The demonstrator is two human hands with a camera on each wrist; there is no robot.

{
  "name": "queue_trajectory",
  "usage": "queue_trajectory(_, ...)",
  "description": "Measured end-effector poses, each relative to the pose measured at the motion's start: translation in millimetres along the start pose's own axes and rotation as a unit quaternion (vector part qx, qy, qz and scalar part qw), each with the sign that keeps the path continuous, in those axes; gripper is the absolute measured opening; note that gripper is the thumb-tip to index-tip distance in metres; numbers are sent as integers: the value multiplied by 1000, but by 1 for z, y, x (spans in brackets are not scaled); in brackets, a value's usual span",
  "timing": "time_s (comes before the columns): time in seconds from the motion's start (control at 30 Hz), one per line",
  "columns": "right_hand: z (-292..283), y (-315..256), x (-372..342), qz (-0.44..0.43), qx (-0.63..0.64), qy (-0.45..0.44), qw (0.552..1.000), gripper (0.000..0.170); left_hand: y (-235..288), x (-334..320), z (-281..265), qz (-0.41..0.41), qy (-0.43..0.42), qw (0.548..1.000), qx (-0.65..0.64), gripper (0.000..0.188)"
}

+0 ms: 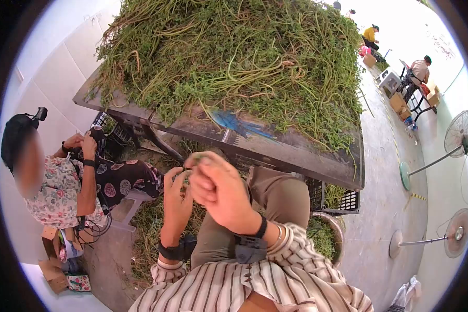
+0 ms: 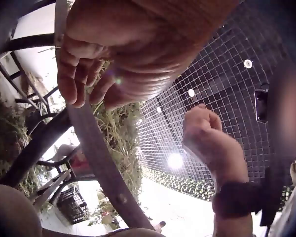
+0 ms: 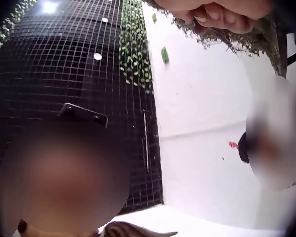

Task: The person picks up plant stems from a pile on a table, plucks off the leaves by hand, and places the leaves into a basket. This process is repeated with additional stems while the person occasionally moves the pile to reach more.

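Observation:
A large heap of green stems and leaves point(image 1: 234, 62) covers the dark table point(image 1: 317, 166). In front of its near edge, above the lap, the right hand point(image 1: 221, 190) has its fingers curled, with a small green bit at the thumb and fingertips, blurred. Close beside it the left hand point(image 1: 177, 205) is raised with fingers loosely bent, no held item discernible. The left wrist view shows the left hand point(image 2: 133, 49) with bent fingers and the right hand point(image 2: 207, 136) curled, apart from it. Curled fingers of the right hand point(image 3: 222, 15) appear at the top of the right wrist view.
Blue strips point(image 1: 239, 125) lie at the table's front edge. A seated person point(image 1: 67, 182) is at the left. Below are a black crate point(image 1: 348, 202), a round container point(image 1: 339, 234) of greens and loose stems point(image 1: 151, 249) on the floor. Fans point(image 1: 458, 233) stand at the right.

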State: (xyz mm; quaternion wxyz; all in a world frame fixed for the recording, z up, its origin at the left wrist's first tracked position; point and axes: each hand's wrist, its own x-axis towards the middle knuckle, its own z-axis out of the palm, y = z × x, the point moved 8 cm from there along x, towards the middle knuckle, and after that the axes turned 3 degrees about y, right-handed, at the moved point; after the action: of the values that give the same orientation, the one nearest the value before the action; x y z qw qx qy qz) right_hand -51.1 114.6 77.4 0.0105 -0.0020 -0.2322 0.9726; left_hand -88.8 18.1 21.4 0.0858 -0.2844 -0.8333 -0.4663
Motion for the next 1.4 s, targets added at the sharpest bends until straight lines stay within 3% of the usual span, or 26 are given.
queue_trajectory(0.1, -30, -18, -20, -57, 42, 78, 994, 16, 1, 5, 13, -75, -22, 995, -66, 29)
queue_trajectory(0.23, -41, -42, -22, -83, 57, 84, 991, 17, 9, 23, 34, -46, -44, 992, -113, 28)
queue_trajectory(0.43, -11, -63, 26, -96, -78, 28, 992, 19, 25, 63, 46, 12, -7, 995, -102, 31)
queue_trajectory(0.5, -21, -57, 54, -88, -82, 26, 992, 19, 27, 80, 48, 68, 7, 995, -77, 29)
queue_trajectory(0.63, -60, -40, 87, -87, -100, 75, 988, 18, 9, 120, 42, 64, 45, 996, -52, 29)
queue_trajectory(0.67, -68, -37, 86, -80, -117, 93, 986, 19, 1, 130, 39, 15, 66, 996, -63, 25)
queue_trajectory(0.7, -76, -35, 85, -73, -132, 113, 982, 19, -5, 142, 40, 16, 64, 996, -59, 25)
queue_trajectory(0.77, -84, -36, 84, -68, -133, 115, 982, 19, -42, 159, 54, -99, 32, 985, -137, 26)
queue_trajectory(0.83, -84, -47, 82, -88, -135, 110, 981, 20, -42, 169, 57, -75, 43, 986, -140, 29)
queue_trajectory(0.9, -86, -57, 83, -102, -133, 109, 980, 21, -57, 170, 76, -196, -54, 960, -193, 25)
queue_trajectory(1.03, -99, -68, 87, -108, -123, 140, 977, 18, -49, 167, 75, -221, -39, 939, -259, 18)
queue_trajectory(1.1, -105, -70, 88, -101, -129, 152, 975, 17, -40, 159, 65, -215, -18, 908, -360, 18)
queue_trajectory(1.23, -105, -72, 87, -77, -149, 148, 975, 16, -32, 137, 44, -224, 15, 891, -395, 20)
queue_trajectory(1.33, -100, -69, 87, -38, -233, 129, 963, 18, -33, 118, 33, -221, 36, 891, -395, 22)
queue_trajectory(1.4, -95, -67, 87, -38, -378, 120, 917, 17, -32, 107, 33, -207, 9, 906, -370, 22)
